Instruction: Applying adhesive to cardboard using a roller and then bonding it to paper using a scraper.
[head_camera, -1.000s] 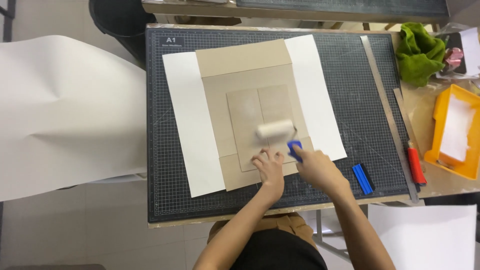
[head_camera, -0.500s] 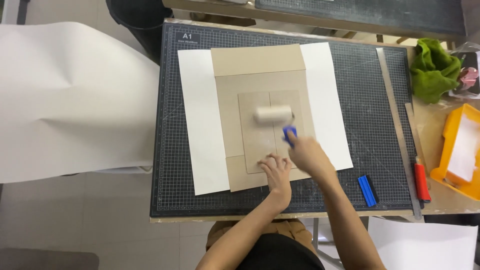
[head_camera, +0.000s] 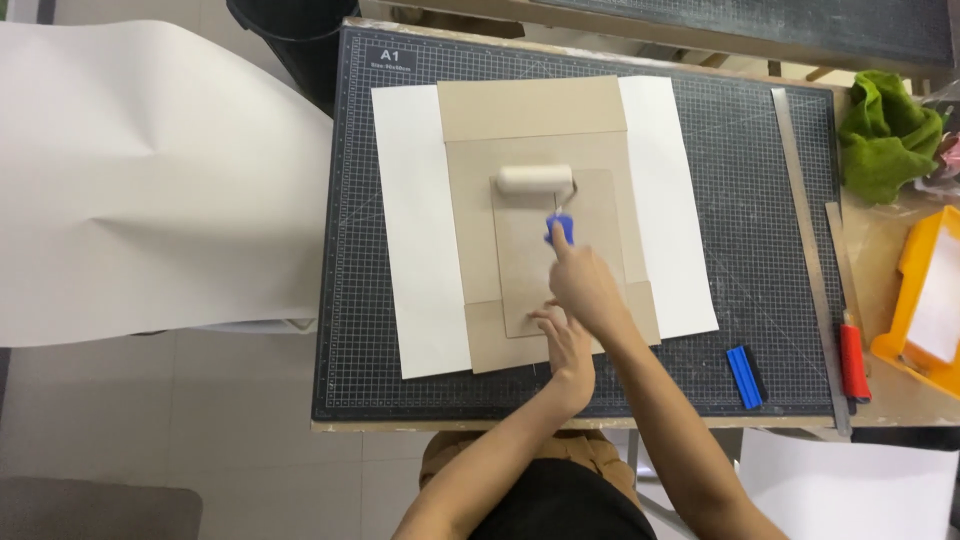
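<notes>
Your right hand (head_camera: 585, 290) is closed around the blue handle (head_camera: 560, 229) of a small roller (head_camera: 536, 179), whose pale foam sleeve lies across the far edge of a tan card panel (head_camera: 520, 260). The panel sits on a larger tan board (head_camera: 535, 125), itself laid over a white sheet (head_camera: 410, 220) on the dark cutting mat (head_camera: 350, 330) covering the bench. Your left hand (head_camera: 568, 345) lies flat, fingers spread and gripping nothing, on the near edge of the panel, just beside the right.

The roller looks light; its sleeve appears soft, so it should give a little under pressure, and the handle, where you already have it, is the natural place to hold. The panel looks thin, stiff and light, likely to slide on the board unless pinned, so the flat palm at its near edge seems well placed. The white sheet beneath would probably crease easily.

To the right on the mat lie a blue scraper (head_camera: 745, 377) and a long steel ruler (head_camera: 805, 240); beyond the ruler, a red-handled knife (head_camera: 853, 360), a yellow tray (head_camera: 925, 300) and a green cloth (head_camera: 885, 135). A large white paper (head_camera: 140, 180) hangs off to the left.
</notes>
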